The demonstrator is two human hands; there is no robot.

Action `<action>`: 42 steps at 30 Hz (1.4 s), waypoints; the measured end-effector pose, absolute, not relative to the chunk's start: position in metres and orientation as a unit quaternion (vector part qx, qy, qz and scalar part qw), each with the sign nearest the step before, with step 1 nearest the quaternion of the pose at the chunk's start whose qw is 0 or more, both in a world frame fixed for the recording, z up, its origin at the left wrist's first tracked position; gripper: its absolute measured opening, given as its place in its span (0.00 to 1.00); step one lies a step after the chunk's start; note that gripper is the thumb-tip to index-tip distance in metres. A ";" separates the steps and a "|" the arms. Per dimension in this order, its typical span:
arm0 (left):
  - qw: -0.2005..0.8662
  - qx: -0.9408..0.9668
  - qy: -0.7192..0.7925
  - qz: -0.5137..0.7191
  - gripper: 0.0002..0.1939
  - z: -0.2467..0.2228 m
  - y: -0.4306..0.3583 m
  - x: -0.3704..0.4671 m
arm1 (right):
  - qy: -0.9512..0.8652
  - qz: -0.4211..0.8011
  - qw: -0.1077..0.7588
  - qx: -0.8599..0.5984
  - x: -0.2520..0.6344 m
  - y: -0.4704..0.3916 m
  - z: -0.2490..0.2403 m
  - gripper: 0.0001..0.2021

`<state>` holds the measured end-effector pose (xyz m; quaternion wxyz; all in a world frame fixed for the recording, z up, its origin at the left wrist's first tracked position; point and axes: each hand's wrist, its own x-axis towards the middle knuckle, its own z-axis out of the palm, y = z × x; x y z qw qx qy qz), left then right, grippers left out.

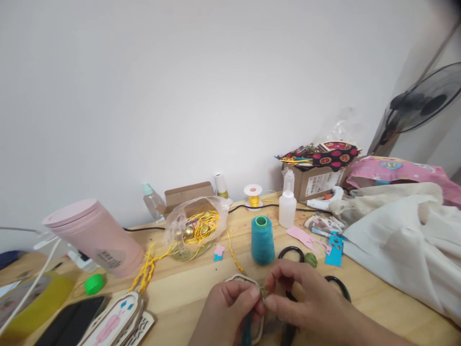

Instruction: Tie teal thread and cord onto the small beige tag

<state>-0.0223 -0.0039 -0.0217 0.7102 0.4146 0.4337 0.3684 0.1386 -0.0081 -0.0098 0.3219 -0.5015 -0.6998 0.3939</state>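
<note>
My left hand is closed at the bottom centre, thumb and fingers pinched on a small green piece by the edge of a pale wooden frame. Teal threads hang below those fingers. From the right, my right hand reaches in with thumb and fingertips drawn together at the same green piece; whatever fine thread it pinches is too small to name. A yellow braided cord runs up from the frame. Black-handled scissors lie partly under my right hand.
A teal thread cone, a white squeeze bottle and a yellow spool stand behind. Left are a pink tumbler, a phone and wooden tags. White cloth covers the right side.
</note>
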 end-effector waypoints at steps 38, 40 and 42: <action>0.551 0.495 0.522 0.422 0.13 -0.003 -0.012 -0.016 | -0.762 0.284 0.374 -0.446 0.145 -0.005 0.007 0.06; 0.497 0.525 0.540 0.431 0.11 -0.003 -0.014 -0.014 | -0.759 0.292 0.375 -0.446 0.144 -0.007 0.007 0.06; 0.456 0.549 0.551 0.432 0.10 -0.004 -0.016 -0.013 | -0.753 0.298 0.373 -0.452 0.142 -0.008 0.007 0.06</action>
